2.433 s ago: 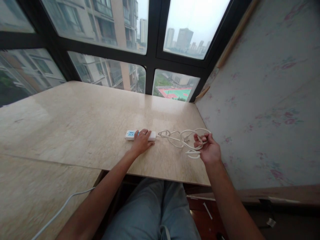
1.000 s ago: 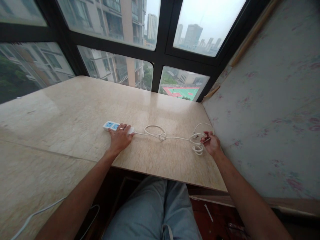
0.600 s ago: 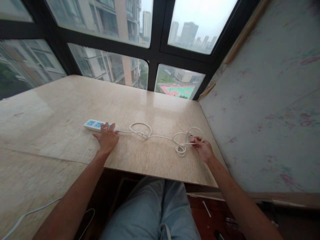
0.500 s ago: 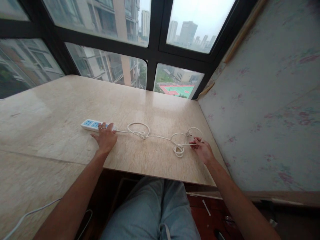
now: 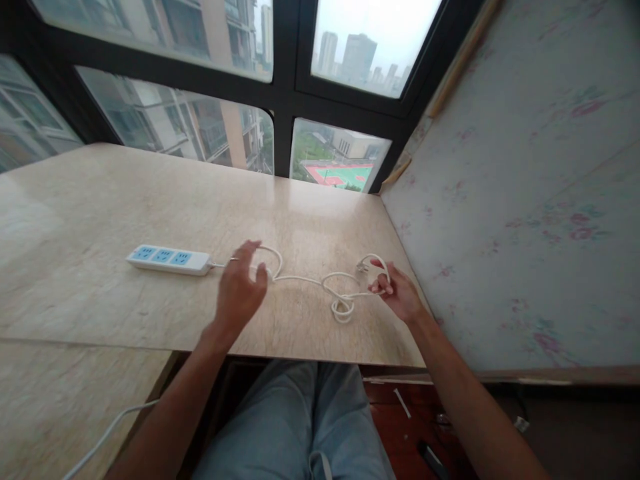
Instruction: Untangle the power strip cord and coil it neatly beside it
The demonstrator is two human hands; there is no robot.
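A white power strip (image 5: 197, 263) with blue socket faces lies on the stone windowsill at the left. Its white power cord (image 5: 300, 279) runs right from it in loose loops, with a small tangle near the right end. Over the loop closest to the strip is my left hand (image 5: 241, 287), fingers apart and holding nothing; whether it touches the cord I cannot tell. My right hand (image 5: 397, 291) grips the cord near its far end, where a bend stands up around the fingers. The plug (image 5: 362, 268) rests just left of those fingers.
Dark window frames (image 5: 284, 100) border the sill (image 5: 165, 200) at the back. A papered wall (image 5: 525, 200) rises close on the right. Another white cable (image 5: 113, 427) crosses the lower left surface. Below the front edge are my legs (image 5: 285, 413) and a reddish floor (image 5: 387, 427).
My left hand has let go of the power strip and moved right, over the first cord loop. My right hand has lifted a bend of the cord. The view has shifted slightly.
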